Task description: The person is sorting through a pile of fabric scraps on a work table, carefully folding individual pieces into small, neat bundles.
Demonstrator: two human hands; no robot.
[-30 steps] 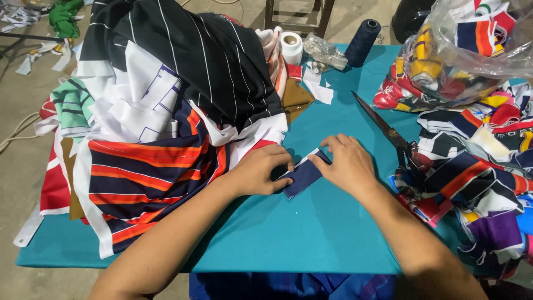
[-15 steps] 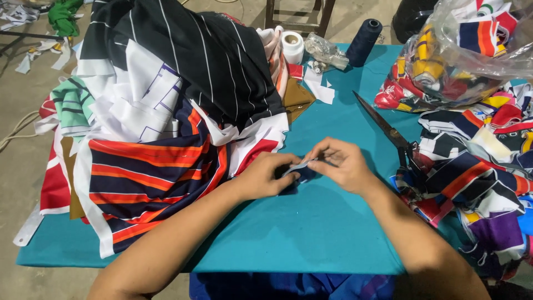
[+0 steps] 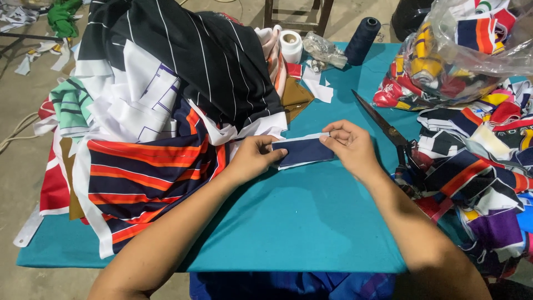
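Fingers of the left hand (image 3: 251,158) and right hand (image 3: 350,145) pinch opposite ends of a small navy rectangular fabric strip with white edging (image 3: 302,151), stretched between them at frame centre above the teal table (image 3: 300,222); long dark metal scissors (image 3: 383,125) lie right.

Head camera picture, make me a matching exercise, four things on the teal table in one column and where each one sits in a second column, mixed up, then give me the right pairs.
Things:
1. small navy blue fabric piece with white edge
2. long dark metal scissors
3. dark navy cone of sewing thread
4. white roll of tape

Places:
A. far edge of the teal table, left of the clear crumpled bag
B. held between the left hand and right hand
C. lying just right of the right hand
D. far edge, beside the bag of bright fabric pieces

Pairs: 1-B, 2-C, 3-D, 4-A
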